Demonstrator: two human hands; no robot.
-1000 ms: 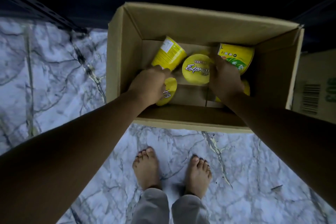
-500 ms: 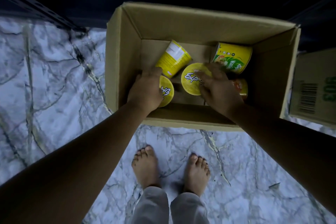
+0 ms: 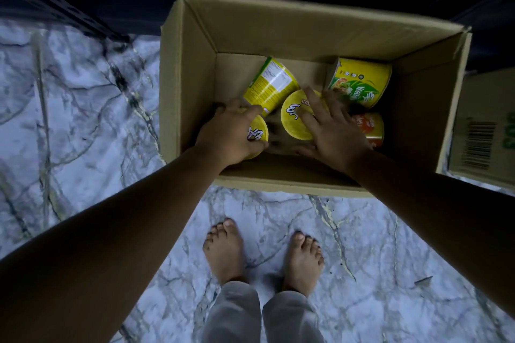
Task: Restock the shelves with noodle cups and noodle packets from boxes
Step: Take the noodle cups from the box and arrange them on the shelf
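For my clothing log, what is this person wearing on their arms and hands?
Nothing visible. The left forearm and right forearm are bare, no sleeves in view. The left hand and right hand show no gloves, watch, bracelet or rings, though the light is dim.

I see the cardboard box (image 3: 278, 25) standing open on the marbled floor (image 3: 83, 120), with five noodle cups on its bottom. The back-left cup (image 3: 271, 86) is yellow with a white print panel and lies tilted on its side, wide end toward the middle. The back-right cup (image 3: 359, 82), yellow with green leaves and a food picture, also lies on its side. The centre cup (image 3: 292, 122) stands upright, its round yellow lid with white script facing me; my right hand (image 3: 334, 131) lies spread over it. The front-left cup (image 3: 257, 131), with the same lid, is gripped by my left hand (image 3: 231, 133). An orange cup (image 3: 372, 125) sits front right, half hidden.
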